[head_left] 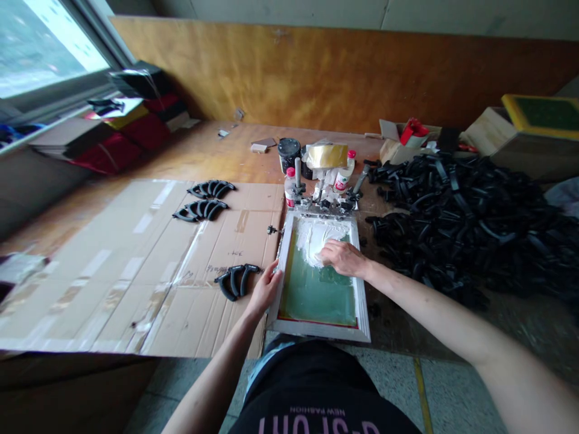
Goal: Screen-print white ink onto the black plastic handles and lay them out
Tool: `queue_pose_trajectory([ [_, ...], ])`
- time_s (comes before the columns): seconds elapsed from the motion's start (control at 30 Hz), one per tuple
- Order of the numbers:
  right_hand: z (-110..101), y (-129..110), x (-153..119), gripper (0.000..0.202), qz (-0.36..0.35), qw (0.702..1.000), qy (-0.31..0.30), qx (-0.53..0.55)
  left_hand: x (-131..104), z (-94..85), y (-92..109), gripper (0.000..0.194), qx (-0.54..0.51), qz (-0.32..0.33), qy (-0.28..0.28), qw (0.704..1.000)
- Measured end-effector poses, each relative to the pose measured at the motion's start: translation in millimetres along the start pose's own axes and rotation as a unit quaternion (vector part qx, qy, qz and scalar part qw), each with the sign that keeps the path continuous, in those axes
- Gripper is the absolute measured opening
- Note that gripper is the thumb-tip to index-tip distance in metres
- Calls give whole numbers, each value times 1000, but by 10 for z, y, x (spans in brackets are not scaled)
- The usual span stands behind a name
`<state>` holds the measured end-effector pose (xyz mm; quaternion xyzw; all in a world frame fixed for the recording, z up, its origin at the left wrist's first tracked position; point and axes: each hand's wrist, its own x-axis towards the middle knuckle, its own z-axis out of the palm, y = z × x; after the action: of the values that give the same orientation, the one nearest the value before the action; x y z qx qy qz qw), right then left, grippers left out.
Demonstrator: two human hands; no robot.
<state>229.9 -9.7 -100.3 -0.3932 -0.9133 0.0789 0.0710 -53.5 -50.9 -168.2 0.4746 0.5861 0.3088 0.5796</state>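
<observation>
A screen printing frame (364, 301) with a green mesh lies in front of me, its far end at a metal hinge clamp (323, 208). Thick white ink (312, 238) is smeared over the mesh's upper part. My right hand (342, 258) is closed over the mesh at the ink's right edge; what its fingers hold is hidden. At the frame's left side, my left hand (268, 286) grips the edge, its fingertips partly out of sight. Just left of that hand, several curved black handles (237, 280) rest on the cardboard.
Flat cardboard (181, 313) covers the left of the table, bearing two more rows of black handles (201, 210). A large heap of black parts (452, 217) lies to the right. Behind the clamp stand red-capped bottles (290, 190) and a black tub (288, 154). Boxes (493, 135) sit at the back right.
</observation>
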Motion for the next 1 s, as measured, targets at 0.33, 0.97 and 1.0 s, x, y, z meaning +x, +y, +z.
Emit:
queue_pose_trajectory([
  [0.33,190,-77,-84,20,8,994,107,2,-37,-24,78,72,-1,-1,-4,1000],
  [0.97,91,628,-478,18,346,912,216,34,25,35,1668,48,-271,190,-5,944],
  [1.0,215,530,-463,13,311,929,193,45,57,66,1704,48,-276,183,-1,944],
])
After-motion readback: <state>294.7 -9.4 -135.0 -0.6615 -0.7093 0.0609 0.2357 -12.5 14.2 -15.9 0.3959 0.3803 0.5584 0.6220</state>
